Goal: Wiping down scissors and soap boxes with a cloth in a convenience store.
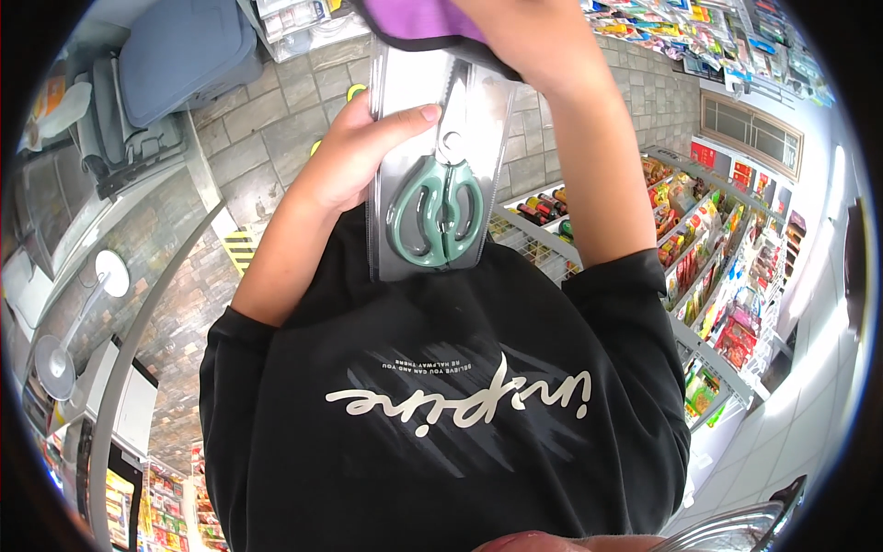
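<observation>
My left hand (pixel 362 152) grips the left edge of a clear plastic blister pack, its thumb lying over the front. Inside the pack are kitchen scissors (pixel 445 214) with green looped handles towards my body and metal blades pointing away. My right hand (pixel 545 41) is at the top edge of the view, on a purple cloth (pixel 428 21) with black edging. The cloth covers the far end of the pack; the fingers of this hand are mostly cut off by the picture's edge. The pack's near end is in front of my black shirt.
Wire shelves of packaged food (pixel 717 241) stand at the right, with hanging goods at the upper right. At the left are a curved grey rail (pixel 148 276), a grey-blue plastic bin (pixel 183 55) and a white stand with round plates (pixel 110 272). Stone-patterned tiles cover the floor.
</observation>
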A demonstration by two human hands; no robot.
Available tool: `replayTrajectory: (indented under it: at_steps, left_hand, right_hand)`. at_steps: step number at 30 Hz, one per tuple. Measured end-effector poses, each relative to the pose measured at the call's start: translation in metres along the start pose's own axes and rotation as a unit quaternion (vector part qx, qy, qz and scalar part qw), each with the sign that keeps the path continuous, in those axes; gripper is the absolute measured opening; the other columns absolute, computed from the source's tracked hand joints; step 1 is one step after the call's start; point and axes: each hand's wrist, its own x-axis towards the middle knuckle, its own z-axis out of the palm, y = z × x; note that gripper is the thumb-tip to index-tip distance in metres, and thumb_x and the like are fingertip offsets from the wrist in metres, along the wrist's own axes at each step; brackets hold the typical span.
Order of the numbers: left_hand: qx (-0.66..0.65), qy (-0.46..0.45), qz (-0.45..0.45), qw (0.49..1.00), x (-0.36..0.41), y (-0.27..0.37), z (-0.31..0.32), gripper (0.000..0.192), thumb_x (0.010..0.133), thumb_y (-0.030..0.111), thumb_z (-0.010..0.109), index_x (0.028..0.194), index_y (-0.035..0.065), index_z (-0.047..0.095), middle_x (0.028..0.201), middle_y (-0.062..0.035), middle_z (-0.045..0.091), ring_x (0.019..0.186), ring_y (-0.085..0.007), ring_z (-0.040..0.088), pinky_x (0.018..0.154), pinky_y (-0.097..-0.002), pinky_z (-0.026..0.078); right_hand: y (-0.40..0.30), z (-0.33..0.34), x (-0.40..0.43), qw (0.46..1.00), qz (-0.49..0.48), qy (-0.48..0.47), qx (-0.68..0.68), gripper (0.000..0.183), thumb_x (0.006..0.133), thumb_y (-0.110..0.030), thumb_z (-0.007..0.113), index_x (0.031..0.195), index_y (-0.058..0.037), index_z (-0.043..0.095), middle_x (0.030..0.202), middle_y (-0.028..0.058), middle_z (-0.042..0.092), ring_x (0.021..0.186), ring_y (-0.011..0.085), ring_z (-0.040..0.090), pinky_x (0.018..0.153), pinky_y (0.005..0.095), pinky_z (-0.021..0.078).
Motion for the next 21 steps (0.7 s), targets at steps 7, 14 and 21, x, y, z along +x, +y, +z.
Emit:
replayTrajectory:
  at_steps: [7,14,21]
  left_hand:
    - [-0.015,0.042,0.009,0.999,-0.001,0.003,-0.015,0.038,0.095,0.014,0.068,0.127,-0.0042,0.057,0.112,-0.0119,0.070,0.098,-0.0186,0.070,0.085,-0.0331,0.058]
    - [-0.046,0.048,0.033,0.997,0.005,-0.002,-0.035,0.039,0.094,0.013,0.067,0.127,-0.0041,0.058,0.111,-0.0123,0.070,0.096,-0.0178,0.070,0.082,-0.0313,0.058]
    - [-0.060,0.123,0.019,0.990,0.008,-0.009,-0.039,0.039,0.092,0.012,0.065,0.127,-0.0038,0.059,0.111,-0.0133,0.070,0.096,-0.0206,0.070,0.083,-0.0333,0.058]
  right_hand:
    - [0.007,-0.045,-0.024,0.980,0.182,0.026,-0.075,0.027,0.104,-0.016,0.060,0.125,0.0016,0.057,0.102,-0.0011,0.064,0.090,0.0067,0.057,0.078,0.0239,0.0484]
    - [0.033,-0.012,-0.067,0.979,0.198,0.014,0.052,0.037,0.101,-0.023,0.067,0.127,0.0014,0.057,0.106,0.0016,0.067,0.094,0.0064,0.060,0.083,0.0228,0.0499]
    - [0.039,-0.011,-0.098,0.961,0.256,0.024,0.102,0.036,0.101,-0.020,0.066,0.128,0.0007,0.056,0.110,0.0031,0.066,0.098,0.0083,0.060,0.087,0.0243,0.0496]
